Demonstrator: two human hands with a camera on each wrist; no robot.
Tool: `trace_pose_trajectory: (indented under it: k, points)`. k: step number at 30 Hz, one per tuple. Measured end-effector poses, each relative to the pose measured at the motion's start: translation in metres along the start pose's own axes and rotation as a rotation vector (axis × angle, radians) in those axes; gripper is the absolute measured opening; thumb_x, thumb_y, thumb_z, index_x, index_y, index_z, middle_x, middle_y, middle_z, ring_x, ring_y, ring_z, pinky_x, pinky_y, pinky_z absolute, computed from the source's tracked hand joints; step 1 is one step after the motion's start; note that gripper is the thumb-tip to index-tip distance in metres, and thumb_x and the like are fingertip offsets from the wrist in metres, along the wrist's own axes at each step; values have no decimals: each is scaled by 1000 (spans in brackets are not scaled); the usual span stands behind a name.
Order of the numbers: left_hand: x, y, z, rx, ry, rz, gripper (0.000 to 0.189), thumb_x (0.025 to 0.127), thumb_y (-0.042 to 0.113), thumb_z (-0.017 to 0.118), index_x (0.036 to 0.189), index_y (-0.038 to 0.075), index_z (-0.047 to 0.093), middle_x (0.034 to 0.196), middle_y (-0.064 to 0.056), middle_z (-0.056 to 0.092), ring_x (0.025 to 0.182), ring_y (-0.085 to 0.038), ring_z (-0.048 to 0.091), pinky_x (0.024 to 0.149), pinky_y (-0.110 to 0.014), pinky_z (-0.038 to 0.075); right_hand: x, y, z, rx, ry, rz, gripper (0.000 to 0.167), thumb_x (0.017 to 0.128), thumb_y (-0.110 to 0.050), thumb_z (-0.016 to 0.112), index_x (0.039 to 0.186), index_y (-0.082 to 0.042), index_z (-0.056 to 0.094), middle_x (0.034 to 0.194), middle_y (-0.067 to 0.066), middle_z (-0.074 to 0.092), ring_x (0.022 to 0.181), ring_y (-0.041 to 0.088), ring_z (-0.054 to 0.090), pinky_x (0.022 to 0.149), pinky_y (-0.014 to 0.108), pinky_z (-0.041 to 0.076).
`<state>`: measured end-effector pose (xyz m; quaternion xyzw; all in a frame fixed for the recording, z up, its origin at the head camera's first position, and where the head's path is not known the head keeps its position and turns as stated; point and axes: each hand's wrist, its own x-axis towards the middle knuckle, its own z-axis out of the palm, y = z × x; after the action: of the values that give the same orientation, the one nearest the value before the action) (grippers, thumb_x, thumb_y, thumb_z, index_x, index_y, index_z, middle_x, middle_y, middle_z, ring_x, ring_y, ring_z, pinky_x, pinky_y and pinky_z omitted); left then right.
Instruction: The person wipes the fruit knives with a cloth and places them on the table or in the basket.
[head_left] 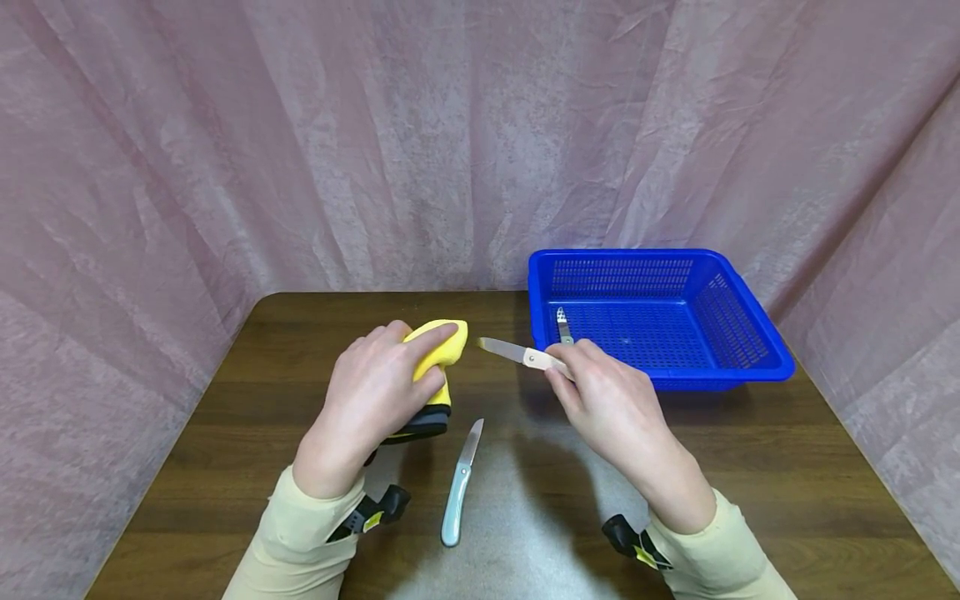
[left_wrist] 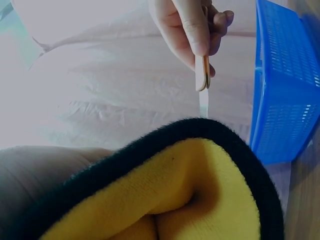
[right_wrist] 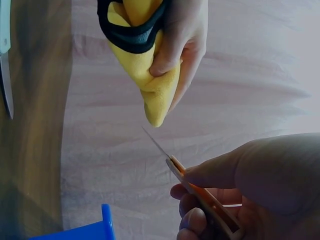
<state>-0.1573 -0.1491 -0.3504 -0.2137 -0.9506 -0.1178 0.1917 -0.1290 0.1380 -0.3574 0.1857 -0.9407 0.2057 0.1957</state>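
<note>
My left hand [head_left: 378, 396] grips a folded yellow cloth [head_left: 437, 354] with a black edge, its thumb and forefinger pinching the front end. In my right hand [head_left: 611, 408] is a folding knife [head_left: 543, 360] with a pale handle, held by that handle. Its blade [head_left: 501, 348] points left at the cloth, and a small gap parts the tip from it, seen also in the right wrist view. A second knife [head_left: 457, 504], with a light blue handle, lies on the table between the hands, blade pointing away. The cloth [left_wrist: 200, 165] hides part of the blade in the left wrist view.
A blue plastic basket [head_left: 750, 362] stands at the back right of the brown wooden table [head_left: 247, 417]. Inside its left end lies another knife [head_left: 564, 327], partly hidden behind my right hand. Pink curtains [head_left: 420, 150] hang behind the table and at both sides.
</note>
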Motion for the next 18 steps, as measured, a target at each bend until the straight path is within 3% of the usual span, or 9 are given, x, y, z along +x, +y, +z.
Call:
trace_pose_trajectory:
  k: [10,18]
  points:
    - [1,5,1,-6,-10,20,55,89,16,74,143,30,76,92,-9,63,75,-29,57,65,-45,50,0,0,2,-18,-14,23,11,100,-17,78,111,-18,80,86,-5,68,69,17,62,59,47,52]
    - [0,7,0,-11,-6,22,56,89,16,73,143,30,76,91,-8,62,74,-27,56,64,-44,48,1,0,1,-4,-19,23,6,98,-14,78,100,-20,75,76,-10,63,62,14,57,54,44,48]
